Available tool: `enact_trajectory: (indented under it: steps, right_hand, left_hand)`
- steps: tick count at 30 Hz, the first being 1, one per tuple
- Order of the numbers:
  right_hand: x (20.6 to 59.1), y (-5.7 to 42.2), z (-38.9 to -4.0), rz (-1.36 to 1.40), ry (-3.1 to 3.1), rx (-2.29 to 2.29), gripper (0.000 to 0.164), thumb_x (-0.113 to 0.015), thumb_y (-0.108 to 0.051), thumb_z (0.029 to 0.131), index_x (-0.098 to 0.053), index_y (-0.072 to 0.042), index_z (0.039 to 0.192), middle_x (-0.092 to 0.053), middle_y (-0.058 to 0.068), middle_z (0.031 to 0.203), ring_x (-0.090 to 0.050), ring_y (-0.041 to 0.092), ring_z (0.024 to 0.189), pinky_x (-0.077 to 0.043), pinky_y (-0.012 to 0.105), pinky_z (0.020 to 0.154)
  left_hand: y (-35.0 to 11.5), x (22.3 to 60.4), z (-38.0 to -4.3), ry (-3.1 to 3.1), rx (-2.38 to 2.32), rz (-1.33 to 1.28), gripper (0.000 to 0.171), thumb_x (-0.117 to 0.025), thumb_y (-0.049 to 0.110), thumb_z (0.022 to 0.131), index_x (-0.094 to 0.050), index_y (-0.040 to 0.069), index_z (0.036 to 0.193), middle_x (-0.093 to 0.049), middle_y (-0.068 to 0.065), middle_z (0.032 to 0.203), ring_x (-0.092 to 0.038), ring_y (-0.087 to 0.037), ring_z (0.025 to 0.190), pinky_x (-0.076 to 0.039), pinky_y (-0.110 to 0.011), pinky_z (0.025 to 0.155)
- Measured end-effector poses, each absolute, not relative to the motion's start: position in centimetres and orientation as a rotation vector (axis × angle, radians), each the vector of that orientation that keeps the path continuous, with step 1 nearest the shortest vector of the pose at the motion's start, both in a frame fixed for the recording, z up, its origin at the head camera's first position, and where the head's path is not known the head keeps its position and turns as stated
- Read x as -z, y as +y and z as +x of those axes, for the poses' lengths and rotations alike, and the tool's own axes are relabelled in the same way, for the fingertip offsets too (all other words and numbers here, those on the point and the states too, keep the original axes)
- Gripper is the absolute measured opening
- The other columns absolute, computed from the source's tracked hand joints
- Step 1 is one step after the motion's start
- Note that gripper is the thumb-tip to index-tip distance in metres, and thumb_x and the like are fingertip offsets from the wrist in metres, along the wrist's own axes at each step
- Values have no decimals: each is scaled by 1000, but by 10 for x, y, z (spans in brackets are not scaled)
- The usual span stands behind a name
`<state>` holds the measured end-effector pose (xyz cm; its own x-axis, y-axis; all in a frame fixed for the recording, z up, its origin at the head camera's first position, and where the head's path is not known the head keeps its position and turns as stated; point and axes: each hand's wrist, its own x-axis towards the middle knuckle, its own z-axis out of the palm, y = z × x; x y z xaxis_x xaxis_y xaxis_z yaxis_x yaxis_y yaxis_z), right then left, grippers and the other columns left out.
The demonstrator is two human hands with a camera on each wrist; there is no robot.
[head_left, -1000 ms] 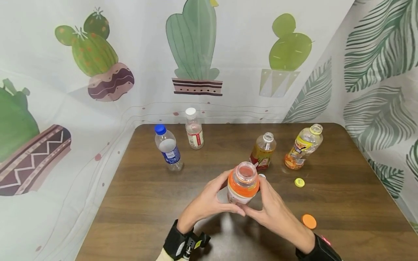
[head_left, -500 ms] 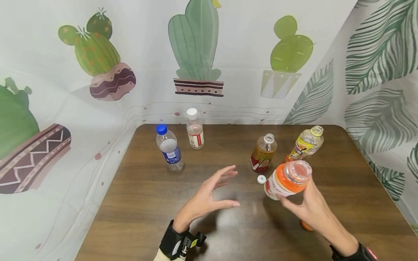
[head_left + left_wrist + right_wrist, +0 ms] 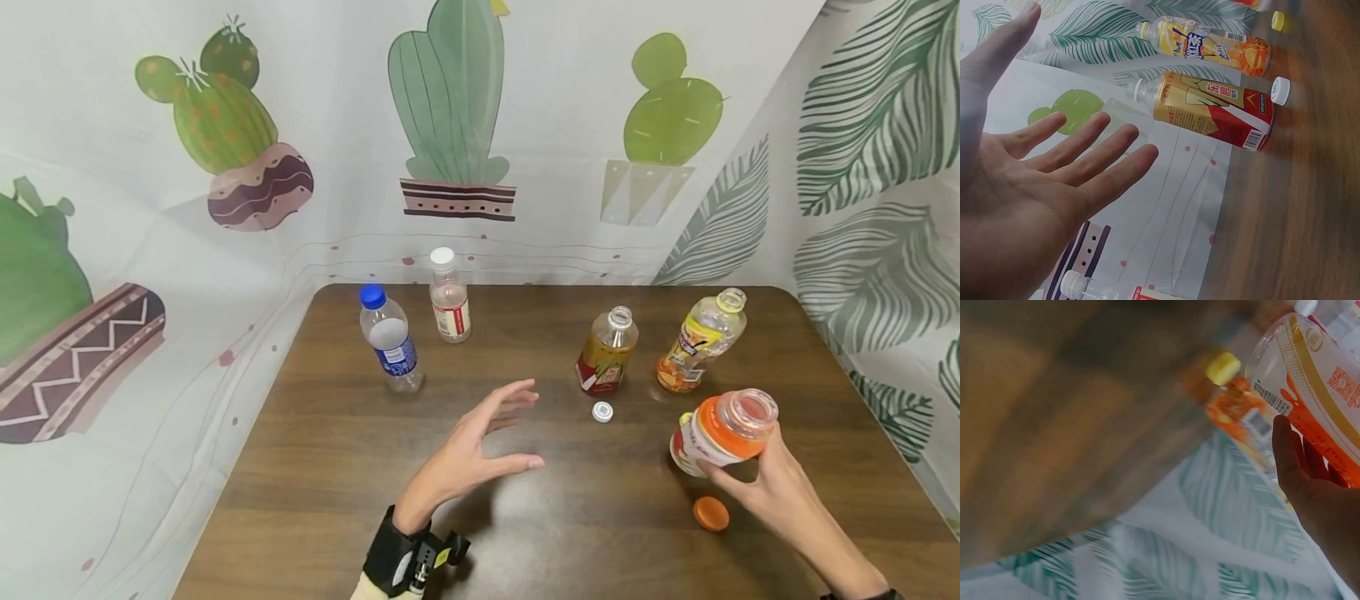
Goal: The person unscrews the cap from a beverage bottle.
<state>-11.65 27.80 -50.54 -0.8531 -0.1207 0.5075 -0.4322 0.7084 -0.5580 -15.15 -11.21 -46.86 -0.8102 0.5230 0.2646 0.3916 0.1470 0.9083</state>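
Note:
My right hand grips a wide-mouthed clear bottle with an orange and white label and no cap on. It leans to the right, close over the table at the right side. In the right wrist view, fingers curl along the label of the same bottle. My left hand is held over the middle of the table, fingers spread and holding nothing; its bare palm shows in the left wrist view. An orange cap lies just below the held bottle. A yellow cap lies behind it, mostly hidden in the head view.
An uncapped red-and-gold labelled bottle and an uncapped yellow-labelled bottle stand at the back right. A white cap lies nearby. At the back left stand a blue-capped bottle and a white-capped bottle. A printed cloth hangs behind the table.
Both hands held the orange-labelled bottle at the middle. The left hand has let go and stayed near there, while the right hand has carried the bottle to the right, tilting it.

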Motion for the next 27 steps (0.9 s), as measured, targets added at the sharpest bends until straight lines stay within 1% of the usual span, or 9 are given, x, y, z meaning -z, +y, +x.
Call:
enact_trajectory:
  steps: [3, 5, 8, 10, 12, 18, 20, 24, 27]
  right_hand:
    - [513, 285, -113, 393, -2495, -980, 95, -88, 7, 55, -36, 7, 134, -55, 20, 114, -29, -25, 113, -21, -6, 95]
    - [517, 288, -111, 367, -2508, -999, 93, -88, 8, 57, -37, 6, 135, -56, 3, 119, -30, -26, 112, -21, -6, 94]
    - [521, 291, -110, 338, -2524, -1021, 91, -87, 8, 60, -36, 6, 136, -52, -8, 121, -31, -25, 112, -22, -5, 94]
    - [523, 293, -109, 322, -2535, -1023, 91, -87, 7, 61, -35, 5, 136, -52, -8, 121, -30, -26, 112, -21, -6, 94]
    - [526, 295, -110, 299, -2547, -1018, 91, -87, 5, 63, -35, 4, 136, -54, 5, 118, -29, -26, 111, -20, -6, 93]
    - [531, 300, -111, 237, -2558, -1025, 90, -88, 2, 64, -34, 2, 137, -43, -26, 118, -29, -27, 109, -20, -6, 91]
    - [531, 301, -111, 225, -2567, -1025, 89, -88, 1, 65, -35, 2, 137, -49, -19, 119, -29, -27, 108, -20, -7, 90]
    - [530, 300, -111, 222, -2593, -1021, 86, -87, -2, 68, -35, 2, 136, -56, 18, 115, -26, -29, 108, -18, -7, 89]
    - [529, 300, -110, 262, -2611, -1027, 84, -88, -3, 67, -38, 2, 134, -57, 23, 115, -32, -24, 107, -20, -7, 90]
  left_hand:
    - [-111, 469, -152, 2280, -1758, 904, 81, -80, 21, 85, -33, 31, 151, -50, 2, 145, -49, -20, 135, -44, -42, 110]
    - [-111, 469, -153, 2278, -1757, 906, 81, -79, 21, 86, -33, 31, 151, -50, 2, 145, -49, -19, 135, -44, -42, 110]
    - [-111, 469, -154, 2282, -1751, 907, 80, -78, 22, 86, -33, 31, 151, -50, 2, 145, -49, -18, 134, -45, -41, 110]
    - [-112, 469, -154, 2288, -1746, 907, 79, -78, 23, 87, -33, 31, 151, -50, 2, 145, -50, -17, 134, -45, -40, 110]
    - [-112, 469, -154, 2290, -1739, 902, 79, -78, 24, 87, -32, 32, 151, -50, 2, 145, -50, -17, 134, -45, -39, 110]
    - [-113, 467, -154, 2291, -1723, 868, 80, -79, 26, 86, -32, 34, 151, -50, 5, 145, -49, -13, 134, -44, -37, 110]
    - [-113, 466, -154, 2295, -1724, 864, 80, -79, 25, 86, -33, 34, 150, -50, 6, 144, -49, -13, 134, -45, -37, 110]
    - [-112, 468, -154, 2313, -1729, 892, 79, -79, 25, 86, -34, 31, 151, -52, 3, 143, -52, -18, 133, -46, -38, 109]
    - [-113, 469, -154, 2322, -1732, 903, 78, -78, 25, 87, -33, 30, 151, -52, 1, 143, -52, -21, 132, -46, -38, 109]
